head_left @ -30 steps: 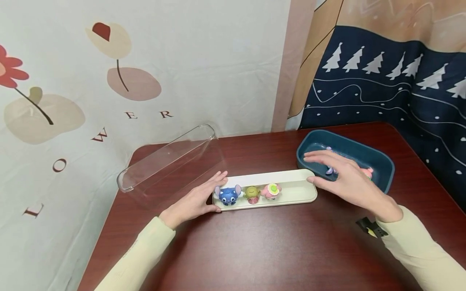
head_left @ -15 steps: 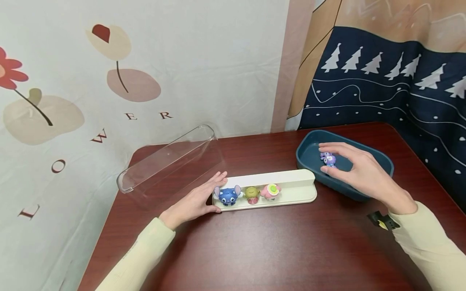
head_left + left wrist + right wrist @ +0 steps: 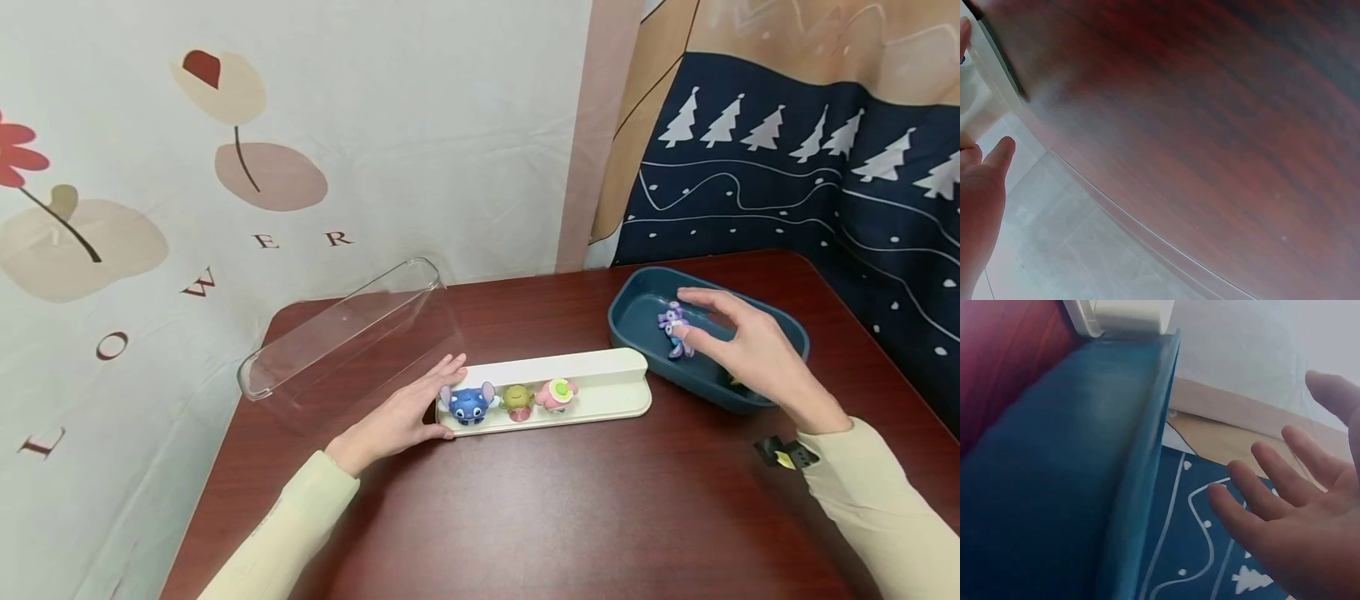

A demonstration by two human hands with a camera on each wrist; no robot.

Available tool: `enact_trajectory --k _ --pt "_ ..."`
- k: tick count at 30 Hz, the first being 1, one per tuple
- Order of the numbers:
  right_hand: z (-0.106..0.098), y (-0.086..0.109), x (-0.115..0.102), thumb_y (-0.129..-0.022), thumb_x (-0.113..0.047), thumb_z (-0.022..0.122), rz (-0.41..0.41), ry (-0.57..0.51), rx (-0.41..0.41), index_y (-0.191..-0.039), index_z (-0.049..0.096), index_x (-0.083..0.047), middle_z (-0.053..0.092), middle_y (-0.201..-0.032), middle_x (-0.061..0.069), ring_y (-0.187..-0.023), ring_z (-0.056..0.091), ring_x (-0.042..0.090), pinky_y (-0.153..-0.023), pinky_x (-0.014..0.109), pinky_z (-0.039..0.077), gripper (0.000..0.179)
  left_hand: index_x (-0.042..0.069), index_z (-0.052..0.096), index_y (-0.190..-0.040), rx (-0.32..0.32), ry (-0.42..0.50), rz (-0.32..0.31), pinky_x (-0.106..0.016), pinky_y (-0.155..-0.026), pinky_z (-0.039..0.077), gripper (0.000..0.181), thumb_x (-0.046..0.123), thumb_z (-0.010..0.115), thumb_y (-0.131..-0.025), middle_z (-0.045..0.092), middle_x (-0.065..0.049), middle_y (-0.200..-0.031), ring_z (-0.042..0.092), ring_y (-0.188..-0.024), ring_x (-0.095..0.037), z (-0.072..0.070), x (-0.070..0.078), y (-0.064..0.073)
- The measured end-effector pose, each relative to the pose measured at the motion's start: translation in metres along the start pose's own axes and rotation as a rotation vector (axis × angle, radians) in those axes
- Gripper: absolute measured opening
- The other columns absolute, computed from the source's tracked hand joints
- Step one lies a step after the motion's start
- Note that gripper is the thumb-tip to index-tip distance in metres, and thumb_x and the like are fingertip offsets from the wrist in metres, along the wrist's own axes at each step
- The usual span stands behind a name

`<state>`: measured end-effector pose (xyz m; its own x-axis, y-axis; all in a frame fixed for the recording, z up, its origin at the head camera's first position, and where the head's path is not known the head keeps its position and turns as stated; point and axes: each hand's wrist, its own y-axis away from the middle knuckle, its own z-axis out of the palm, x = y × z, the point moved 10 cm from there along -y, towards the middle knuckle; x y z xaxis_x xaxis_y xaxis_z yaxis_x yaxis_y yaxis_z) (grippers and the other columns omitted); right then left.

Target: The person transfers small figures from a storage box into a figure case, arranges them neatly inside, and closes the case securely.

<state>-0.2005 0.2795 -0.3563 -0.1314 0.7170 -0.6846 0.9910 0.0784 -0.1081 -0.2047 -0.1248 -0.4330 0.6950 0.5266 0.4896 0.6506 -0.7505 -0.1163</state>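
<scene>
My left hand [image 3: 393, 417] rests at the left end of the cream tray [image 3: 611, 406], its fingers straight along the back and the thumb at the front edge. On the tray stand a blue, big-eared figurine [image 3: 470, 404], an olive-green figurine [image 3: 517, 402] and a pink figurine with a green-and-white top [image 3: 557, 394]. My right hand [image 3: 757, 342] is held over the dark blue bin [image 3: 780, 321] with thumb and fingers spread and nothing between them. Close to its fingertips lie purple figurines [image 3: 671, 321] in the bin. The hand hides part of the bin's inside.
A clear plastic cover [image 3: 352, 333] lies at the back left of the dark red table [image 3: 540, 517]. Behind stand a pale cloth with flower prints [image 3: 420, 125] and a navy cloth with white trees [image 3: 750, 183]. A bit of yellow [image 3: 735, 381] shows beneath the right hand.
My right hand has moved right and back from near the tray's right end to over the bin, uncovering the purple figurines. The left hand and the tray's figurines stay put.
</scene>
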Motion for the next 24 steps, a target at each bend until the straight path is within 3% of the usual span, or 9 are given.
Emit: enact_trajectory --k 5,14,24 --pt "0.002 -0.002 0.013 -0.101 -0.051 0.064 0.086 -0.067 0.017 -0.156 0.045 -0.012 0.046 -0.156 0.019 -0.137 0.05 0.046 -0.102 0.053 0.044 0.07 0.006 0.041 -0.158 0.005 -0.005 0.005 -0.042 -0.122 0.029 0.094 0.016 0.092 -0.079 0.028 -0.013 -0.169 0.019 -0.157 -0.027 0.0 0.0 0.0" --pt "0.008 -0.004 0.031 -0.102 -0.054 0.058 0.16 -0.104 0.065 -0.155 0.044 -0.007 0.046 -0.154 0.026 -0.138 0.044 0.052 -0.108 0.071 0.037 0.072 0.005 0.042 -0.157 0.007 -0.004 0.006 -0.041 -0.122 0.029 0.093 0.015 0.092 -0.079 0.029 -0.013 -0.169 0.021 -0.157 -0.029 -0.001 0.001 0.0" --pt "0.018 -0.005 0.046 -0.104 -0.054 0.055 0.241 -0.099 0.054 -0.159 0.035 -0.003 0.04 -0.157 0.03 -0.138 0.042 0.053 -0.106 0.074 0.036 0.077 0.005 0.042 -0.157 0.007 0.007 0.001 -0.041 -0.122 0.029 0.093 0.013 0.091 -0.079 0.027 -0.009 -0.17 0.02 -0.157 -0.029 -0.001 0.002 0.0"
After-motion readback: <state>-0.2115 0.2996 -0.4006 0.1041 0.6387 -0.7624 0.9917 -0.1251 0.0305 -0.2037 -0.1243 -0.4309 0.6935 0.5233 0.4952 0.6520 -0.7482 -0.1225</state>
